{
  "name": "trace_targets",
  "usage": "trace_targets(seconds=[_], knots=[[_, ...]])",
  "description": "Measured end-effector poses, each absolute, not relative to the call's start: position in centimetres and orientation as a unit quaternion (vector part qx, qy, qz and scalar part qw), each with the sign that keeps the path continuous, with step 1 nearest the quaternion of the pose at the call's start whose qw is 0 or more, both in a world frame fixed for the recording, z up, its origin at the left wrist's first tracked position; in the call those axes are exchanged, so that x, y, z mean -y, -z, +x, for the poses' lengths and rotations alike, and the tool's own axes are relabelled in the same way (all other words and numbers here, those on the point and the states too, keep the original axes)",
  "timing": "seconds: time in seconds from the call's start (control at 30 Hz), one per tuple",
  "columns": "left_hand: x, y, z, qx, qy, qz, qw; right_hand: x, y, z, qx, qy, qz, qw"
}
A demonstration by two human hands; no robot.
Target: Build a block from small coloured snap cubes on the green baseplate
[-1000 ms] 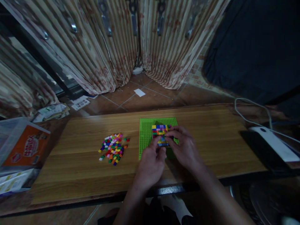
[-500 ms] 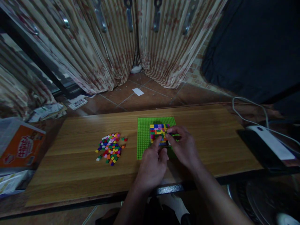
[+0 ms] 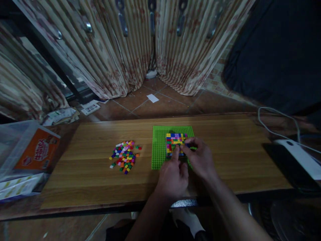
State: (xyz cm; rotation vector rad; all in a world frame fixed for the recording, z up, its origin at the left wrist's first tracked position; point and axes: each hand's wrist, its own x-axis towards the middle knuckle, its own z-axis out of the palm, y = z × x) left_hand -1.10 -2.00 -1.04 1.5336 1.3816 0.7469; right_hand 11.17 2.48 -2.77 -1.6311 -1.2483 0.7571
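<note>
Both forearms reached in from the bottom edge of the frame, slanting toward each other, and the hands met just right of the centre over a patch of colourful blocks (image 3: 173, 140). The patch sat on a green board (image 3: 158, 147), which lay on a wooden table (image 3: 95, 187), and its lower and right parts were partly covered by the fingers. The left hand (image 3: 173, 177) came from below with its back turned up, the index finger stretched forward so that its tip lay over the middle of the patch, and the other fingers curled in; whether it held a block could not be told. The right hand (image 3: 202, 160) came in from the lower right, bent at the wrist, with thumb and index finger pointing left and close to one another at the right side of the patch. The gap between them was narrow, but it could not be told whether a block was pinched there. The two hands were near each other at the fingertips, while the wrists stood well apart. Left of the board, well away from both hands, a loose pile of small blocks (image 3: 124, 155) was spread on the table, a few pieces lying just beside it
</note>
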Motion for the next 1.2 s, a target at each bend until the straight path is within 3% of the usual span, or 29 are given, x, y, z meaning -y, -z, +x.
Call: trace_targets(seconds=[0.2,0.47,0.97,1.1,1.2], knots=[[2.0,0.6,-1.3,-0.571,-0.237,0.635,0.463,-2.4,2.6,11.4,0.496,-0.339,-0.659,0.453],[2.2,0.6,-1.5,-0.572,-0.281,0.599,0.485,-2.9,3.3,11.4,0.412,-0.395,-0.612,0.548],[2.7,1.0,-1.2,-0.572,-0.304,0.602,0.466,-2.9,3.2,11.1,0.497,-0.370,-0.675,0.400],[2.9,0.6,-1.5,-0.577,-0.345,0.594,0.442,-2.0,2.8,10.4,0.541,-0.239,-0.703,0.396],[3.2,-0.1,-1.9,-0.581,-0.435,0.547,0.417,-0.8,1.8,9.2,0.604,-0.088,-0.645,0.459]])
